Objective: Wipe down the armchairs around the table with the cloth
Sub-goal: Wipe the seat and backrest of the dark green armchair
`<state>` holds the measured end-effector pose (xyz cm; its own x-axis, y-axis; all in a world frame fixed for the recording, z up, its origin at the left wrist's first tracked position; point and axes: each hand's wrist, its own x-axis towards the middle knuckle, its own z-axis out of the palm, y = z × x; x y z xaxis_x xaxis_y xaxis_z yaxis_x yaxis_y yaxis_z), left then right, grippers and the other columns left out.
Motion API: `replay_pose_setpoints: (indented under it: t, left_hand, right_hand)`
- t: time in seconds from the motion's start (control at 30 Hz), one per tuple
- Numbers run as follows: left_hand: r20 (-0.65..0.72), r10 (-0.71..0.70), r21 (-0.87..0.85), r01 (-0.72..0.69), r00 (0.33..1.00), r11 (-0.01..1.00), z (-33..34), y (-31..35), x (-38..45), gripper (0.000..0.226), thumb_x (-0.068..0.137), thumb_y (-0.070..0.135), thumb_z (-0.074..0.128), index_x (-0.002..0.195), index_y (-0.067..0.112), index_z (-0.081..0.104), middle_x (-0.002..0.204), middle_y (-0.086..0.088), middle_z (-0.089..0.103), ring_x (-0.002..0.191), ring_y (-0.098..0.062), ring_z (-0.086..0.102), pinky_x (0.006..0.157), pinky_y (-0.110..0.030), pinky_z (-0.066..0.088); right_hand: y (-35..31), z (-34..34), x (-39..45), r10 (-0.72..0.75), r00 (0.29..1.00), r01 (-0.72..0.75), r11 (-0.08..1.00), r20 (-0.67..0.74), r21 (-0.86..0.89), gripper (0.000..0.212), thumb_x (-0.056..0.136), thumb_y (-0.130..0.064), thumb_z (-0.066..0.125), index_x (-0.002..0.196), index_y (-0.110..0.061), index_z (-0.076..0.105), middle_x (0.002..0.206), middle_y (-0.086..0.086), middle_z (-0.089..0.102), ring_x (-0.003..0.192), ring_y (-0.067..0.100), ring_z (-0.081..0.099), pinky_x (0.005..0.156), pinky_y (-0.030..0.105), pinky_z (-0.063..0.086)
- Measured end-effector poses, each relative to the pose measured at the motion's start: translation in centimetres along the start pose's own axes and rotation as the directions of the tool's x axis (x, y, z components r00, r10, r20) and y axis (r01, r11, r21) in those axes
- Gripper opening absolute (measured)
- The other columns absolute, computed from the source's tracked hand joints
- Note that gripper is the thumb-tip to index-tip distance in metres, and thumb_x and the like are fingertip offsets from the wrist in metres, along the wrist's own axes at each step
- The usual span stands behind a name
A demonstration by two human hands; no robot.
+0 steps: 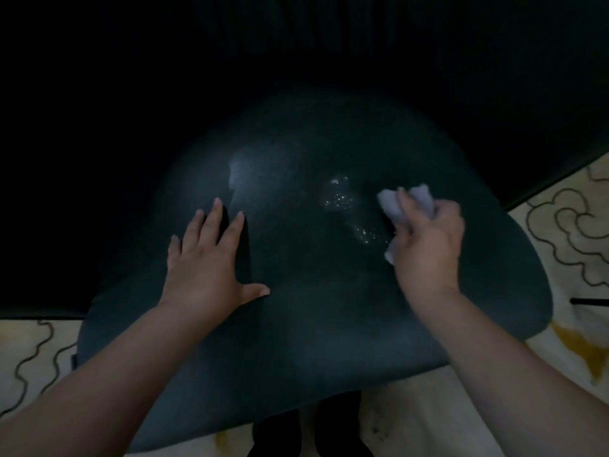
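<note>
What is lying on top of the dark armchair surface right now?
On the armchair the left hand lies flat, fingers spread. The right hand holds a pale cloth beside glistening droplets. What lies under the hands and cloth is hidden.

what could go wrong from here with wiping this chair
1. The cloth is bunched in the right hand, so little of it meets the armchair; the glistening wet specks beside it may just get smeared.
2. The scene is very dim, so missed patches, like the pale smudge above the left hand, could go unnoticed.
3. The left hand presses flat on the surface and may leave fresh marks.
</note>
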<state>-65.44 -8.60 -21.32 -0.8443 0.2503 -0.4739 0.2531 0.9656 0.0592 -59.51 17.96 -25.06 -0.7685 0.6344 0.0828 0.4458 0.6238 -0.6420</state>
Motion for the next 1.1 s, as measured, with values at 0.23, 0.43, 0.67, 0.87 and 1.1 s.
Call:
replay_pose_setpoints:
  t: [0.23, 0.43, 0.67, 0.87, 1.1]
  left_hand:
    - [0.024, 0.027, 0.05, -0.028, 0.999, 0.998, -0.3, 0.6, 0.7, 0.124, 0.066, 0.074, 0.068, 0.155, 0.032, -0.007, 0.16, 0.003, -0.025, 0.149, -0.023, -0.015, 0.121, -0.049, 0.006]
    - [0.021, 0.034, 0.041, -0.034, 0.999, 0.999, -1.3, 0.7, 1.6, 0.123, 0.066, 0.073, 0.069, 0.156, 0.031, -0.004, 0.161, 0.004, -0.022, 0.15, -0.022, -0.014, 0.121, -0.048, 0.006]
    - [0.019, 0.05, -0.017, -0.05, 0.999, 0.999, -2.2, 1.3, 3.3, 0.125, 0.064, 0.071, 0.072, 0.155, 0.03, -0.003, 0.162, 0.005, -0.019, 0.15, -0.021, -0.013, 0.122, -0.046, 0.006]
    - [0.019, 0.007, -0.051, -0.006, 1.0, 0.999, -2.6, 0.1, 4.7, 0.127, 0.062, 0.071, 0.073, 0.156, 0.03, -0.002, 0.162, 0.005, -0.017, 0.15, -0.021, -0.011, 0.122, -0.043, 0.008]
    - [0.008, 0.018, -0.038, -0.017, 1.0, 0.999, -2.6, -0.3, 5.2, 0.127, 0.062, 0.072, 0.073, 0.155, 0.032, -0.004, 0.162, 0.006, -0.018, 0.15, -0.021, -0.01, 0.122, -0.044, 0.012]
  right_hand:
    - [-3.2, 4.3, -3.5, -0.127, 0.954, 0.114, 0.992, 0.273, 0.062, 0.019, 0.088, -0.05, 0.058, 0.095, -0.032, 0.058, 0.105, -0.002, 0.054, 0.096, 0.014, 0.056, 0.086, 0.044, 0.048]
    - [0.7, 2.1, 1.3, 0.241, 0.971, -0.238, 0.961, -0.005, 0.145, 0.032, 0.079, -0.059, 0.063, 0.096, -0.034, 0.055, 0.11, 0.0, 0.059, 0.098, 0.015, 0.062, 0.082, 0.049, 0.054]
    - [-2.8, 5.1, -0.1, -0.253, 0.945, 0.255, 0.967, 0.207, 0.018, 0.019, 0.082, -0.053, 0.063, 0.089, -0.037, 0.055, 0.104, 0.003, 0.06, 0.089, 0.024, 0.061, 0.067, 0.046, 0.053]
    - [-1.7, 4.8, 5.0, -0.121, 0.99, 0.127, 0.988, 0.068, -0.09, 0.027, 0.093, -0.033, 0.047, 0.12, -0.029, 0.053, 0.121, 0.002, 0.048, 0.108, 0.022, 0.051, 0.085, 0.037, 0.046]
    - [-2.4, 6.2, 7.2, -0.325, 0.918, 0.361, 0.921, 0.227, -0.145, 0.037, 0.069, -0.063, 0.067, 0.085, -0.031, 0.056, 0.1, 0.003, 0.061, 0.089, 0.027, 0.062, 0.064, 0.045, 0.053]
